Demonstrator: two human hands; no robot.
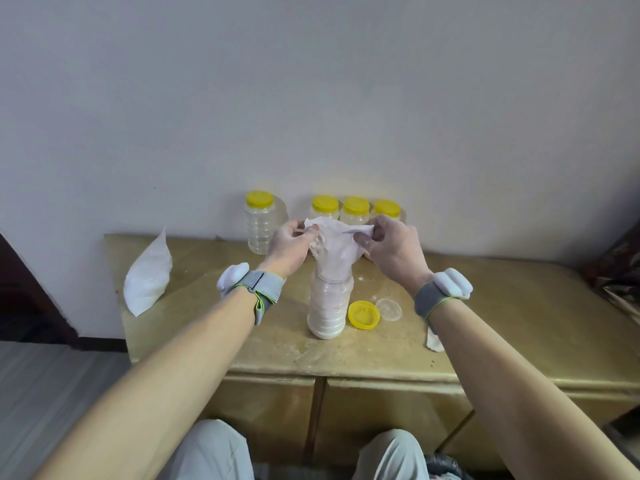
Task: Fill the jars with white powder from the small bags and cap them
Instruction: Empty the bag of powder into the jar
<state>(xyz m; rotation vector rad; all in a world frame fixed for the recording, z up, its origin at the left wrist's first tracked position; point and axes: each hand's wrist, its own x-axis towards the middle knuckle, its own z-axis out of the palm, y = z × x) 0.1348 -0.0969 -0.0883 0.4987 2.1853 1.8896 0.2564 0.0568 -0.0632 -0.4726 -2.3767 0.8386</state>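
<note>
An open clear jar [329, 306] stands on the yellow table [502, 327], partly filled with white powder. A small plastic bag [334, 247] is held upside down with its mouth in the jar's neck. My left hand [289, 242] pinches the bag's upper left corner and my right hand [389, 245] pinches the upper right corner. The jar's yellow cap [363, 315] lies upturned just right of the jar, with a clear inner seal disc [388, 309] beside it. A full bag of white powder [149, 275] lies at the table's left end.
Several capped empty jars with yellow lids stand along the wall: one [260, 221] at the left and three [356, 211] behind my hands. A scrap of torn plastic [434, 341] lies under my right forearm. Dark furniture stands at both far sides.
</note>
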